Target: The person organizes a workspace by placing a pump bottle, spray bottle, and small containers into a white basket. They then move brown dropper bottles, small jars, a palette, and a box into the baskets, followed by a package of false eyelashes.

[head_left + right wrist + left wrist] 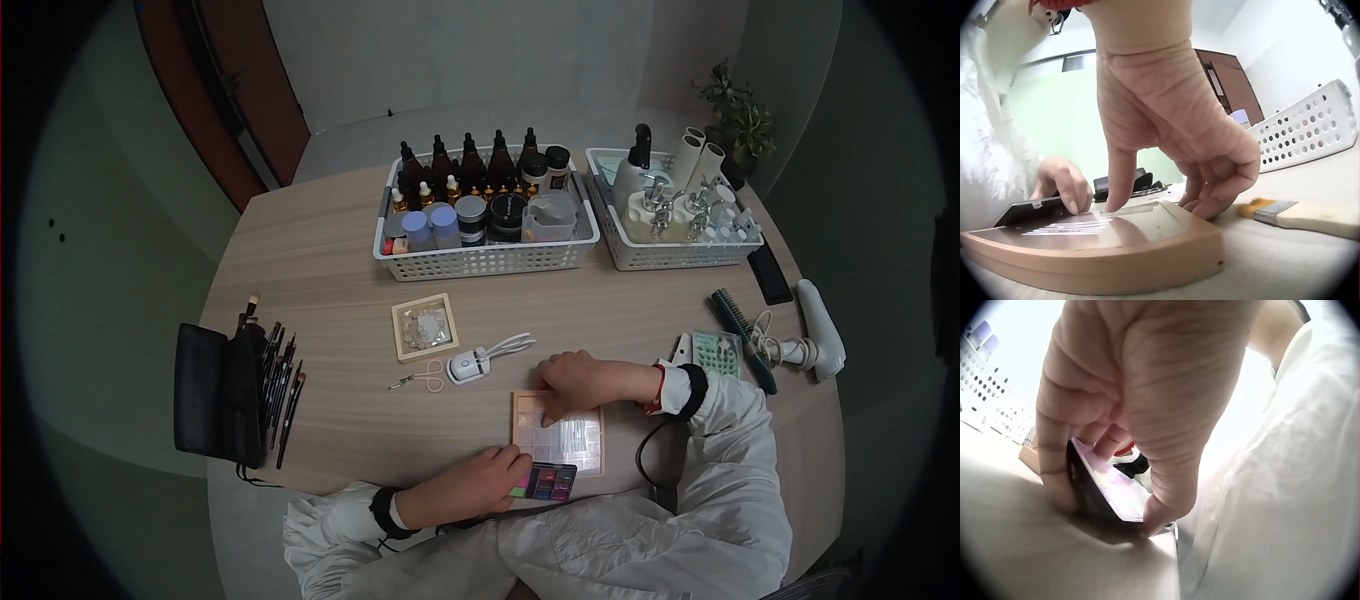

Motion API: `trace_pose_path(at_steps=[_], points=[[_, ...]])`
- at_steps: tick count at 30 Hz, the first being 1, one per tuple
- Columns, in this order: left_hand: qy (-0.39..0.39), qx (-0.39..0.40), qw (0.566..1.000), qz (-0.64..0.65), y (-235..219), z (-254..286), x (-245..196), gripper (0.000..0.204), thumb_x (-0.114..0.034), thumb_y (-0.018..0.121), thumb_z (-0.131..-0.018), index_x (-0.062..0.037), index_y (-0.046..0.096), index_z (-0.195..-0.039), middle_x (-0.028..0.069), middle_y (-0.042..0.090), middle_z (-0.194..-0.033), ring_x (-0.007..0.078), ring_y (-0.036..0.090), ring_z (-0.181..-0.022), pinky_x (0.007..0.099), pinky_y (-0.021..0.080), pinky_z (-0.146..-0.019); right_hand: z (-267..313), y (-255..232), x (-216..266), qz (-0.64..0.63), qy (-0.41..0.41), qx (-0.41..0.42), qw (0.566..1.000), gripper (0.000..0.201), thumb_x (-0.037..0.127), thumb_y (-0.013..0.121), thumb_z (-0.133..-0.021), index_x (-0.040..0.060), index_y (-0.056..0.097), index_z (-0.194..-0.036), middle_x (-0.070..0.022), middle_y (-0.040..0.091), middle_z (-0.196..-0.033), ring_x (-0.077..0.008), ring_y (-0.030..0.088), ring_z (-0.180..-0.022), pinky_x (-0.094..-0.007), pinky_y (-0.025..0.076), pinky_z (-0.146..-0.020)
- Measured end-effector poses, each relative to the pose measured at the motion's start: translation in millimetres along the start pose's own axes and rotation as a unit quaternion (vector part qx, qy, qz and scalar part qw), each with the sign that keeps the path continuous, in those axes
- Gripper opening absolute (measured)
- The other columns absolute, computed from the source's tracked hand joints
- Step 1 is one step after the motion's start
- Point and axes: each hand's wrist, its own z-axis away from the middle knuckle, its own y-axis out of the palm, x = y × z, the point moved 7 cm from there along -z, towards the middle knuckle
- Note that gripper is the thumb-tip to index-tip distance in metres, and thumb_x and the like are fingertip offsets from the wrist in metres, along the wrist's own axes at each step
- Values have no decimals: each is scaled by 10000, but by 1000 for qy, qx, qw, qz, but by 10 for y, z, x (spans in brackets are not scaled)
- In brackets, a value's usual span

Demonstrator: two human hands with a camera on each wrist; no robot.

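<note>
My left hand (465, 488) grips a small dark eyeshadow palette (555, 482) with pink, green, red and purple pans at the near table edge. In the left wrist view the fingers and thumb clasp opposite sides of the tilted palette (1094, 487). Beneath and beyond it lies a flat case with a peach-coloured frame (1104, 265) and a clear top over small compartments. My right hand (583, 382) is at that case's far edge. Its thumb rests on the clear top, while the other fingers curl down at the rim. White strips (574, 436) show through the top.
Close beyond the right fingers lies a flat brush (1304, 217). A white eyelash curler (468, 366), pink scissors (430, 376) and a square framed box (424, 328) lie left of it. Brushes and a black pouch (215, 390) occupy the left; baskets (490, 262) of bottles stand behind.
</note>
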Motion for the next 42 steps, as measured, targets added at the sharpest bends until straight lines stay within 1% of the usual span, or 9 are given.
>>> trace_pose_path(at_steps=[6, 12, 14, 17, 20, 24, 33, 40, 42], points=[[-19, -5, 998, -66, 47, -6, -28, 578, -192, 692, -688, 51, 439, -1148, 148, 515, -998, 271, 548, -870, 332, 489, -773, -22, 56, 28, 52, -14, -17, 998, 580, 500, 735, -702, -4, 602, -956, -159, 648, -900, -360, 620, -896, -419, 480, -790], [-45, -36, 992, -108, 105, 13, 25, 568, -268, 691, -691, 54, 467, -1101, 132, 535, -917, 261, 551, -799, 320, 493, -749, -42, 97, -70, -35, -50, 58, 996, 535, 472, 705, -756, -15, 593, -949, -166, 640, -879, -341, 618, -831, -384, 489, -744], [-54, -28, 991, -117, 77, 23, 72, 548, -284, 696, -686, 47, 481, -1065, 124, 532, -892, 253, 543, -768, 311, 487, -737, -10, 65, -79, -101, -60, 64, 991, 556, 410, 749, -722, -9, 597, -1054, -172, 653, -980, -320, 623, -943, -380, 483, -793], [-61, -18, 987, -147, 4, 35, 101, 506, -314, 705, -673, 29, 506, -987, 105, 523, -846, 235, 521, -734, 294, 472, -718, 15, 133, -102, -137, -76, 93, 983, 559, 356, 747, -736, -6, 559, -1119, -167, 643, -1023, -305, 615, -964, -373, 476, -805], [-50, -39, 982, -176, -62, 63, 92, 480, -339, 712, -656, 11, 523, -925, 91, 507, -829, 220, 497, -748, 282, 454, -705, -14, 222, -104, -166, -109, 120, 973, 501, 291, 728, -784, -2, 516, -1129, -140, 624, -999, -248, 601, -919, -358, 469, -767], [-43, -77, 979, -185, -125, 107, 78, 475, -343, 725, -631, 1, 531, -894, 88, 479, -856, 214, 474, -810, 281, 442, -708, -12, 200, -102, -188, -102, 121, 969, 503, 277, 711, -783, -15, 536, -1153, -157, 621, -1078, -267, 596, -1002, -356, 461, -840], [-56, -48, 976, -204, -74, 191, 135, 485, -299, 744, -606, 12, 545, -921, 84, 463, -870, 212, 464, -828, 269, 442, -708, 206, -225, -222, -217, -48, 48, 974, 480, 285, 661, -850, 44, 471, -1219, -157, 630, -1047, -260, 601, -969, -356, 467, -827], [-50, -45, 975, -211, -106, 143, 91, 509, -284, 747, -593, 21, 555, -953, 73, 477, -883, 204, 471, -836, 260, 449, -726, 441, -810, -352, -245, -32, -85, 965, 362, 181, 628, -874, 71, 487, -1190, -138, 656, -969, -234, 629, -895, -354, 499, -756], [-78, 6, 979, -190, -74, 130, 122, 602, -327, 706, -701, 88, 519, -1095, 123, 519, -972, 232, 496, -882, 290, 452, -802, 573, -952, -279, -223, -20, -116, 968, 369, 170, 632, -868, 68, 486, -1191, -139, 655, -960, -237, 630, -892, -357, 498, -761]])
